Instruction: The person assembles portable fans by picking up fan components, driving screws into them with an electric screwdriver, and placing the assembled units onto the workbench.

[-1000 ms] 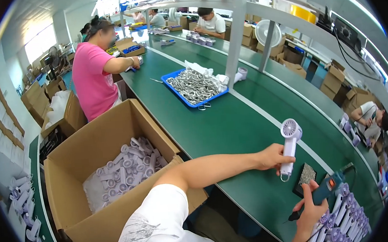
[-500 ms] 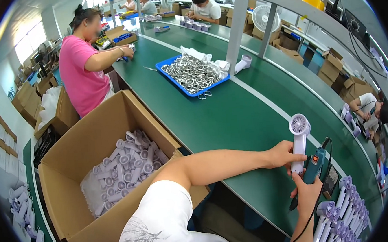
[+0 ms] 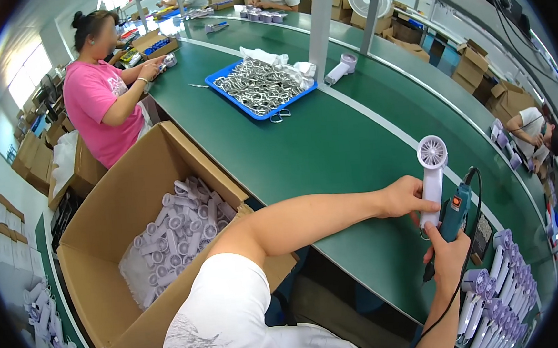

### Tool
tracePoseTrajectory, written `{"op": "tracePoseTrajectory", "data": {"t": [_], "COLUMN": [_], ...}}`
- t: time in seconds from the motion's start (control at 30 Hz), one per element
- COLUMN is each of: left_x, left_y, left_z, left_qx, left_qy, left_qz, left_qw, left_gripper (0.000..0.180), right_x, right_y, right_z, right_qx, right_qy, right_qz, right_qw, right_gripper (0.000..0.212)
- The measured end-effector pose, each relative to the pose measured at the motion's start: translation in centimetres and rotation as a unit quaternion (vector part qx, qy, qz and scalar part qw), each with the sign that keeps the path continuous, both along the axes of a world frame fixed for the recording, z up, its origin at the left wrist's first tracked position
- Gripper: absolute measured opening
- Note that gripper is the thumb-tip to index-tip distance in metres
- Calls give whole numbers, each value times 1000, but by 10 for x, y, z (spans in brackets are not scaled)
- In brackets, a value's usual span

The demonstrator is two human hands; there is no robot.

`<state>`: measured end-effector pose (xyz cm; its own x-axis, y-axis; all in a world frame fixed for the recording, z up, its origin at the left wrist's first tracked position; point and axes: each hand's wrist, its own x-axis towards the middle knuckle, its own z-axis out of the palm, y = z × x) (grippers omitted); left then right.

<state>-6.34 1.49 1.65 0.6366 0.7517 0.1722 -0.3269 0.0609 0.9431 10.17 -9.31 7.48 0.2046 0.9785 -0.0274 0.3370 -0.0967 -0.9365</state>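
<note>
A white-and-lilac handheld fan (image 3: 432, 179) stands upright in my left hand (image 3: 402, 198), its round grille at the top. My left fingers close around the lower handle. In my right hand (image 3: 449, 249) is a teal electric screwdriver (image 3: 456, 212) with an orange switch, its cord rising from the top end and its dark tip pointing down. The right thumb and fingertips are also at the base of the fan. A thin metal loop shows at that base, partly hidden by the fingers.
Left of me, an open carton (image 3: 117, 314) contains many fan bodies. Several rows of fans (image 3: 504, 287) lie at the right. A blue tray (image 3: 290, 103) of metal clips (image 3: 260, 85) sits farther up the green table, beside a metal post (image 3: 320, 29). A co-worker in pink (image 3: 96, 106) works at the left.
The view has shifted slightly. The fan and screwdriver stay in my hands, and the metal loop now shows at the fan's base. The co-worker in pink has drawn their hands closer in.
</note>
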Motion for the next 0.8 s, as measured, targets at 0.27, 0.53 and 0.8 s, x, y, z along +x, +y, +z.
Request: {"op": "tracePoseTrajectory", "data": {"t": [0.27, 0.53, 0.8], "left_x": [2, 5, 7], "left_y": [7, 5, -9], "left_z": [-14, -5, -1], "left_qx": [51, -57, -92], "left_qy": [36, 143, 184], "left_qz": [98, 7, -5], "left_qw": [993, 988, 979], "left_gripper": [35, 41, 42], "right_x": [8, 71, 69], "right_y": [9, 31, 54], "right_z": [-3, 49, 18], "right_qx": [-29, 287, 401], "right_qy": [-86, 171, 158], "right_qz": [72, -2, -127], "right_qw": [993, 943, 893], "right_gripper": [29, 28, 30]}}
